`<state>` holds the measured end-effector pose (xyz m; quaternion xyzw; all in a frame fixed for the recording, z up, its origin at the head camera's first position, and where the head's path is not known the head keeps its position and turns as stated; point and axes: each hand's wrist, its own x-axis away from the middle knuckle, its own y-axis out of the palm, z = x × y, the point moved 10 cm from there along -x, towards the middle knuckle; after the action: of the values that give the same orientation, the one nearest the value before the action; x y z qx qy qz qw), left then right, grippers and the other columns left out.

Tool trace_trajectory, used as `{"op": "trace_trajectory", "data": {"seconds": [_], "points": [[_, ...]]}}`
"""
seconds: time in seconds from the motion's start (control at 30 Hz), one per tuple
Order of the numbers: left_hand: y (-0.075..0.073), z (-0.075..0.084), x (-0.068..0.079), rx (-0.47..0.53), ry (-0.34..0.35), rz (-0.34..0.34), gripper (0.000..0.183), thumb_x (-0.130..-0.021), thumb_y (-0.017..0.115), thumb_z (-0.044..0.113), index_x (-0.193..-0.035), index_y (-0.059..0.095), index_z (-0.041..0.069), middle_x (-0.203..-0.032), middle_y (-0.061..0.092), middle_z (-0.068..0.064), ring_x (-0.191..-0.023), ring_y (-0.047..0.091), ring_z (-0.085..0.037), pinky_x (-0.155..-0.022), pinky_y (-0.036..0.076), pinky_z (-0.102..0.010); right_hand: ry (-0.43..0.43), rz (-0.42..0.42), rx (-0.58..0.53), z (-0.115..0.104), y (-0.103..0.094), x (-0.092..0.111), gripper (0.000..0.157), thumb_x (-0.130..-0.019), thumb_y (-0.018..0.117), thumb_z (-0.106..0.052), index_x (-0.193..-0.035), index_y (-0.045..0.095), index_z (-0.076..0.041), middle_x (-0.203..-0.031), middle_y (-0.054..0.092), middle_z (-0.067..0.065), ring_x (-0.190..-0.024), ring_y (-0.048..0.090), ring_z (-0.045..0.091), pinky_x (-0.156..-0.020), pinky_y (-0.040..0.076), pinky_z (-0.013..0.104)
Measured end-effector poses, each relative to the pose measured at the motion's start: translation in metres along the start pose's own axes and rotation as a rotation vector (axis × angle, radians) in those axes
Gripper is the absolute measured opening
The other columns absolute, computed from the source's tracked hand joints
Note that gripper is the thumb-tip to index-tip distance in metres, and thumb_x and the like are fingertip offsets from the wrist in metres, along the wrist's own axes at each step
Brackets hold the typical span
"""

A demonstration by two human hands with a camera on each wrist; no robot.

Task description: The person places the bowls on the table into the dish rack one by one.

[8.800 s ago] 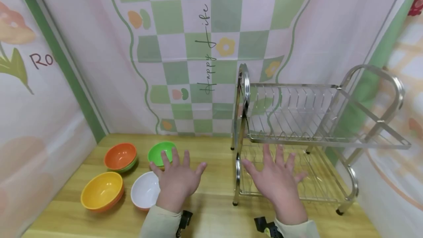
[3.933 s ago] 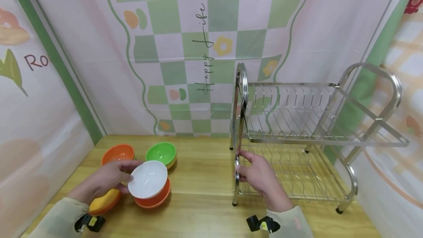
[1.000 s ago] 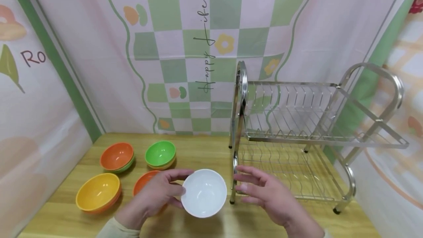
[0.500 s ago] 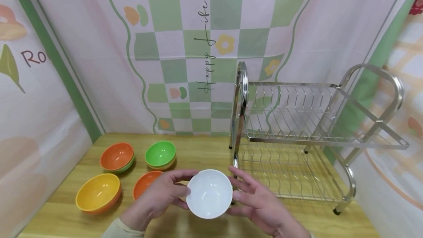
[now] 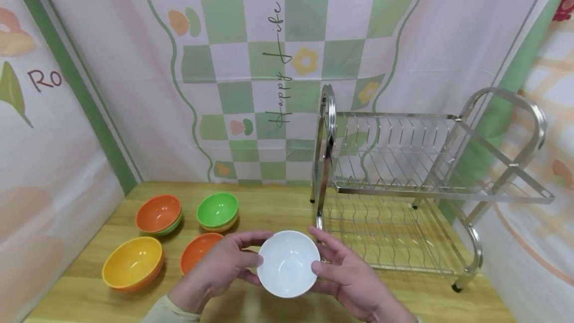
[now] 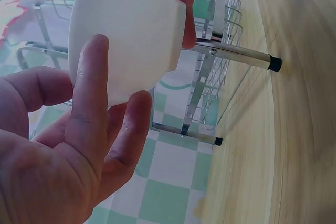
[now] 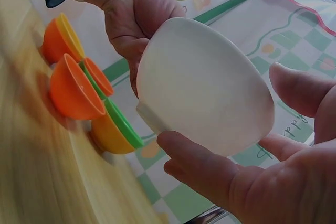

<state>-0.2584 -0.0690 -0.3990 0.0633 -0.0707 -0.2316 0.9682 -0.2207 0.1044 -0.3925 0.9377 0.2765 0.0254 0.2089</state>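
Note:
A white bowl (image 5: pixel 289 264) is held off the table in front of the body, its inside facing up in the head view. On its left side my left hand (image 5: pixel 226 265) grips it between thumb and fingers. The right hand (image 5: pixel 352 280) holds the opposite side, thumb at the rim and fingers beneath. Both wrist views show the smooth outside of the bowl (image 6: pixel 128 30) and its foot ring. Left of the hands sits an orange bowl (image 5: pixel 197 249), partly hidden by the left hand.
A two-tier metal dish rack (image 5: pixel 403 191) stands at the right, close to the right hand. At the left are stacked bowls: orange on green (image 5: pixel 159 213), green on yellow (image 5: pixel 218 211) and yellow on orange (image 5: pixel 133 263). Printed curtains (image 5: pixel 287 64) surround the wooden table (image 5: pixel 269 203).
Earlier the left hand lifted the white bowl off the orange one and carried it right. The right hand has left the rack's side and come onto the bowl, which shifted slightly right.

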Motion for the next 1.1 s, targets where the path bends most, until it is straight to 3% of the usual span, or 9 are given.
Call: {"op": "trace_trajectory", "data": {"seconds": [0.3, 1.1], "points": [[0.0018, -0.0002, 0.0001, 0.017, 0.005, 0.007, 0.056, -0.081, 0.065, -0.008, -0.136, 0.056, -0.006, -0.13, 0.056, -0.017, -0.09, 0.065, -0.031, -0.063, 0.062, -0.043, -0.016, -0.019, 0.021, -0.0003, 0.0013, 0.0003, 0.067, -0.099, 0.054, 0.004, -0.157, 0.022, -0.004, -0.154, 0.029, 0.019, -0.123, 0.051, 0.041, -0.097, 0.046, 0.06], [0.0042, -0.0017, 0.0015, 0.058, -0.016, -0.001, 0.055, -0.082, 0.066, -0.007, -0.136, 0.056, -0.005, -0.129, 0.055, -0.017, -0.091, 0.065, -0.031, -0.063, 0.062, -0.041, -0.045, -0.026, 0.042, -0.0022, 0.0006, 0.0027, 0.067, -0.097, 0.06, 0.003, -0.155, 0.026, -0.001, -0.147, 0.035, 0.022, -0.122, 0.051, 0.04, -0.098, 0.046, 0.058]]}}
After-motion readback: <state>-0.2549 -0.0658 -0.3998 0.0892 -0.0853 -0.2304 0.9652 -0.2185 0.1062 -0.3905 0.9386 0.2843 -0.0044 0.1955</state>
